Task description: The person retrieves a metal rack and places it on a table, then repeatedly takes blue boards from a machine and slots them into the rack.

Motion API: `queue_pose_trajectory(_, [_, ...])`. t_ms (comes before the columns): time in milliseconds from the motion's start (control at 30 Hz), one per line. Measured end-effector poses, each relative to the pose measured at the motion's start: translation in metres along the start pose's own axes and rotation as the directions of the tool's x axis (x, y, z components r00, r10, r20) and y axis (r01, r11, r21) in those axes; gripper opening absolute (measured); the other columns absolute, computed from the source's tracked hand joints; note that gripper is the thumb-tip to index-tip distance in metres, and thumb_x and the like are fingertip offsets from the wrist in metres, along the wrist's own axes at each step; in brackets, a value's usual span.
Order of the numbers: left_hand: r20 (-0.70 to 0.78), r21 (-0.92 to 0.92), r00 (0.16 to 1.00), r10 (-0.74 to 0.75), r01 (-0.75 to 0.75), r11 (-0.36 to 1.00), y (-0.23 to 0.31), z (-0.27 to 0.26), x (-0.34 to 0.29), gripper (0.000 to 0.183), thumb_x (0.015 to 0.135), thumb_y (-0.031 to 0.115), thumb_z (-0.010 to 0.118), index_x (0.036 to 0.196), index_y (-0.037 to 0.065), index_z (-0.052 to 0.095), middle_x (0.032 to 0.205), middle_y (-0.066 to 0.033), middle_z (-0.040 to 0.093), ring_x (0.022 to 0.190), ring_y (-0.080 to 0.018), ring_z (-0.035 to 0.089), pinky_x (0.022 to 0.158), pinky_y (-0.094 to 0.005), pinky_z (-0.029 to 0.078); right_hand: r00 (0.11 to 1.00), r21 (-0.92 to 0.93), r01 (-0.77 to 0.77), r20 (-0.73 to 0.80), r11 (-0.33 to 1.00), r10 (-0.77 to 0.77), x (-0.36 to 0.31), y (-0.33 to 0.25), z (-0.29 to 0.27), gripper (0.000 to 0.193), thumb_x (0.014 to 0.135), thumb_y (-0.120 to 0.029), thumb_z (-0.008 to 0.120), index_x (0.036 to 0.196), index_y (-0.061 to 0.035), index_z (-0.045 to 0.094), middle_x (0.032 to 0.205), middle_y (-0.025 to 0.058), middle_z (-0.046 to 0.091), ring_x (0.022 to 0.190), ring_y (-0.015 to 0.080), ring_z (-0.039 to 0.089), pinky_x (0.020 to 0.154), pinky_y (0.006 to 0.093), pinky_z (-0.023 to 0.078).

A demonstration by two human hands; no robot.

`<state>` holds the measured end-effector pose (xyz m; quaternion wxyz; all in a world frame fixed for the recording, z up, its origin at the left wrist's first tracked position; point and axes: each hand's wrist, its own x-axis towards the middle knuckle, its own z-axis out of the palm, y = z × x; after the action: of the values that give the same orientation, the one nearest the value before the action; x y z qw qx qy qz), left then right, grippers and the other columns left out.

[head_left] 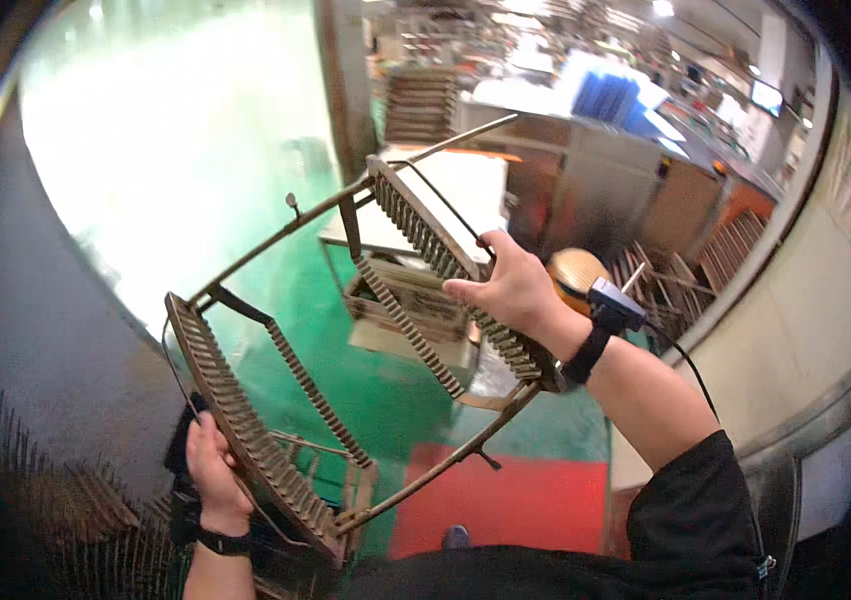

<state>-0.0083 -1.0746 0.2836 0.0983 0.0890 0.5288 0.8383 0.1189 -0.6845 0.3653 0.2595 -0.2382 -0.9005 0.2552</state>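
Note:
A brownish metal rack [285,375] hangs tilted in front of me, held by both hands. Two rods join its toothed side rails, and thinner notched bars run across between them. My left hand [213,468] is closed on the rack's near-left side, by a thin wire handle along the rail. My right hand [513,284] grips the opposite toothed rail from above, near that side's wire handle. Part of the fingers of each hand is hidden by the rack or by the hand itself. Dark straps circle both wrists, and a small black device [615,305] sits on the right one.
More racks [95,520] are piled at the lower left beside a grey wall [55,340]. Others lean at the right [730,250]. A white-topped table [480,185] with boxes [415,310] below stands ahead. A red mat [505,505] lies on the green floor.

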Motion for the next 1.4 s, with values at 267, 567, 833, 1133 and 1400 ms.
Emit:
queue_pose_trajectory(267, [0.106,-0.021,0.977,-0.186,0.189,0.982,0.059,-0.072,0.029,0.026,0.1,0.02,0.052,0.077,0.017,0.04,0.06,0.0087,0.031,0.05,-0.0022,0.032,0.047,-0.0195,0.029,0.983,-0.161,-0.182,-0.062,0.97,0.174,-0.063,-0.019,0.032,0.067,0.077,-0.044,0.072,0.121,0.0043,0.054,0.103,0.027,0.067,0.099,0.04,0.064,0.086,0.0436,0.05])
queue_pose_trajectory(567, [0.09,-0.087,0.969,-0.231,0.239,0.967,0.058,-0.125,0.163,0.026,0.102,0.018,0.048,0.076,0.015,0.044,0.06,0.0071,0.035,0.051,-0.0042,0.034,0.048,-0.0209,0.033,0.947,-0.331,-0.32,-0.107,0.888,0.302,0.038,0.006,0.036,0.06,0.076,-0.045,0.07,0.117,-0.0029,0.059,0.108,0.0241,0.067,0.104,0.0388,0.063,0.088,0.0444,0.05])
queue_pose_trajectory(833, [-0.034,-0.147,0.972,-0.232,0.225,0.963,0.041,-0.038,0.226,0.021,0.101,0.02,0.049,0.082,0.012,0.05,0.061,0.0081,0.033,0.051,-0.0031,0.033,0.047,-0.0193,0.03,0.956,-0.306,-0.251,0.073,0.918,0.285,0.215,0.093,0.049,0.056,0.079,-0.045,0.069,0.113,-0.0013,0.061,0.103,0.0227,0.068,0.101,0.0381,0.064,0.086,0.0443,0.05])
queue_pose_trajectory(1133, [-0.46,0.27,0.877,-0.139,0.288,0.919,-0.057,0.063,0.243,0.06,0.097,0.031,0.056,0.145,0.0,0.036,0.15,-0.0143,0.039,0.136,-0.0222,0.038,0.112,-0.0334,0.031,0.94,-0.008,0.281,0.202,0.96,-0.274,0.463,0.201,0.169,0.058,0.084,-0.041,0.063,0.125,-0.0008,0.057,0.122,0.025,0.061,0.113,0.0388,0.058,0.098,0.0439,0.046])
queue_pose_trajectory(1400, [-0.723,0.179,0.685,-0.089,0.31,0.934,-0.103,0.185,0.258,0.05,0.101,0.033,0.044,0.137,-0.001,0.045,0.139,-0.0148,0.049,0.127,-0.0285,0.045,0.106,-0.0405,0.036,0.933,0.036,0.359,0.017,0.933,-0.36,0.616,0.306,0.139,0.043,0.087,-0.034,0.061,0.114,-0.0012,0.06,0.113,0.0241,0.061,0.11,0.0394,0.057,0.097,0.0449,0.045])
